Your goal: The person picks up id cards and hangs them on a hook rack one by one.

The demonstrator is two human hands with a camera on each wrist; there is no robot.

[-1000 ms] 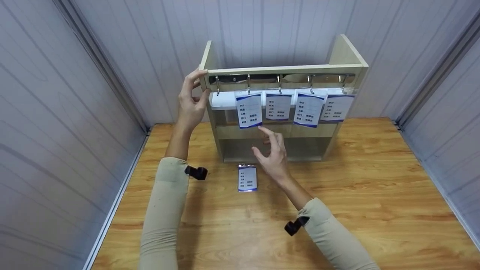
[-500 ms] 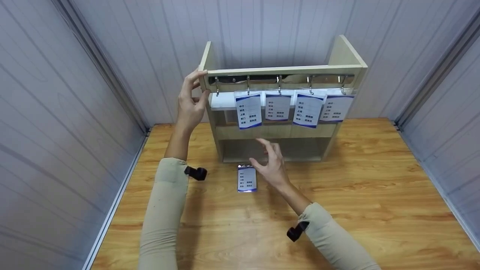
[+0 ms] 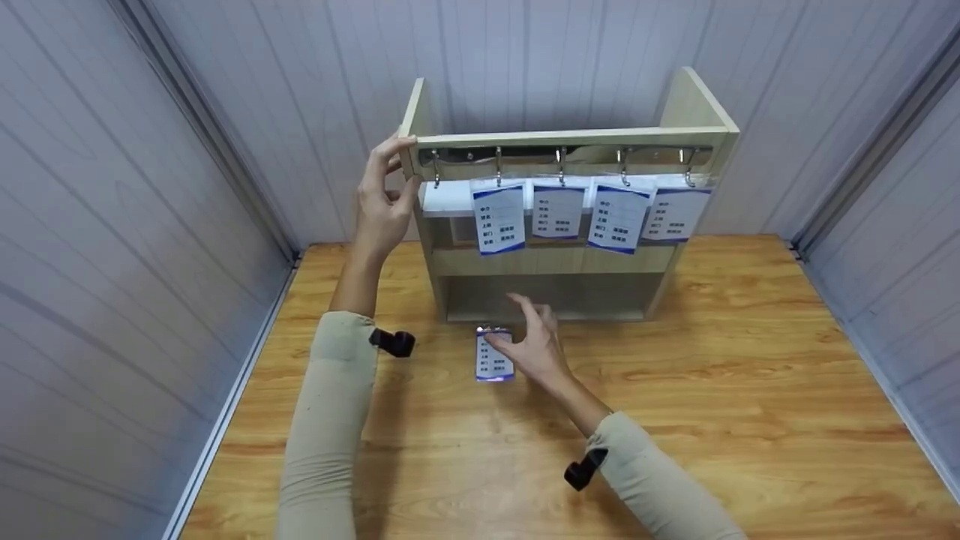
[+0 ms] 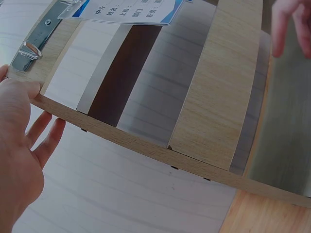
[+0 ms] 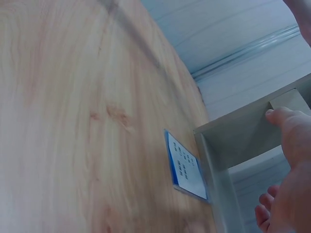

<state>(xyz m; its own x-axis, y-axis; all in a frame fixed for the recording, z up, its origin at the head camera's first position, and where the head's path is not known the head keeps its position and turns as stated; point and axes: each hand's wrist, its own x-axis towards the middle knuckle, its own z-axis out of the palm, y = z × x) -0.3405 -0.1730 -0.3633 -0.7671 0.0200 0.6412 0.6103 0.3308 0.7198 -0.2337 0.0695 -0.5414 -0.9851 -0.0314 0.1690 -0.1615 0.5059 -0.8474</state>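
My left hand (image 3: 384, 199) grips the left side panel of a pale wooden shelf (image 3: 555, 261) near its top; the left wrist view shows its fingers round the panel edge (image 4: 116, 133). Over a badge card (image 3: 493, 364) lying flat on the wood surface, my right hand (image 3: 536, 345) hovers with thumb and fingers spread and nothing between them. Its thumb covers part of the card's top in the head view. In the right wrist view, the card (image 5: 187, 167) lies against the shelf's base, apart from the hand (image 5: 296, 160).
Several similar badge cards (image 3: 499, 219) hang in plastic sleeves from a metal hook rail (image 3: 517, 155) across the shelf's upper front. The leftmost hook (image 3: 436, 169) is bare. Ribbed pale walls (image 3: 112, 262) enclose the wood-grain surface (image 3: 450, 465) on the left, back and right.
My right hand has come down from just under the leftmost hanging card to above the lying card, moving slightly left. The left hand keeps its hold on the shelf.
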